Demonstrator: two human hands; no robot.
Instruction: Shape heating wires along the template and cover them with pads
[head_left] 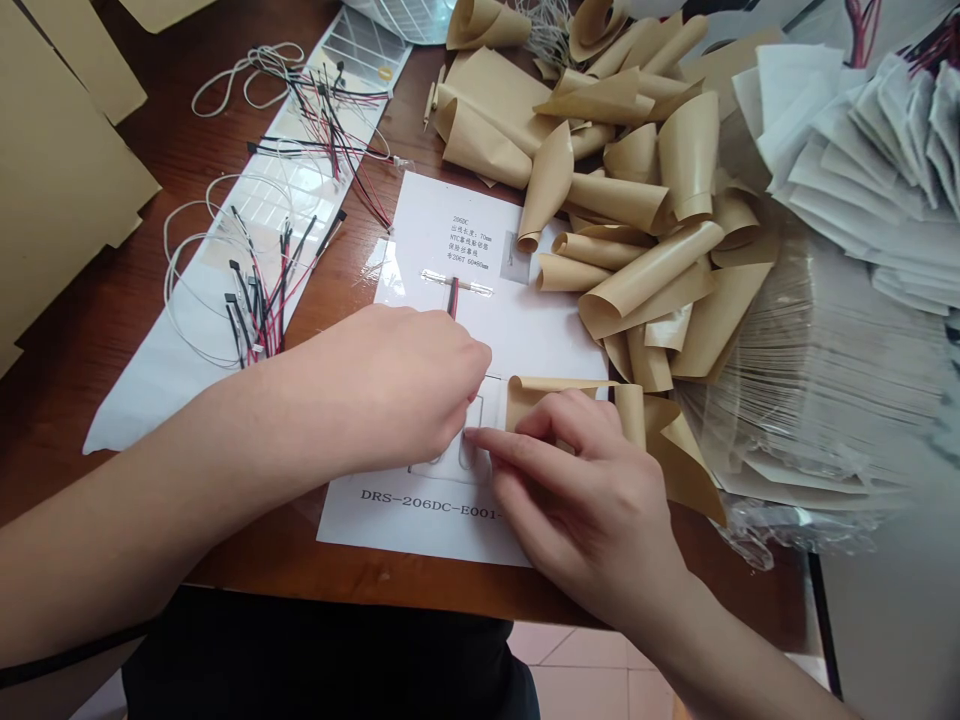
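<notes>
A printed white sheet (427, 518) lies on the table under both hands. On it, a thin white wire (471, 462) runs in narrow loops across a white pad. My left hand (409, 385) reaches over the pad with its fingers curled down; its fingertips and whatever they pinch are hidden. The index finger of my right hand (577, 480) stretches out and presses on the wire loop, while the other fingers bend loosely apart from it. Red and black leads (453, 298) come out above my left hand, beside a clear strip taped to the sheet.
Curled brown backing papers (645, 270) are heaped at the right. Beyond them stand a stack of white pads in plastic (810, 370) and fanned white pieces (847, 170). Wire assemblies (259, 310) rest on a long white strip (150, 390) at left, near cardboard (60, 150).
</notes>
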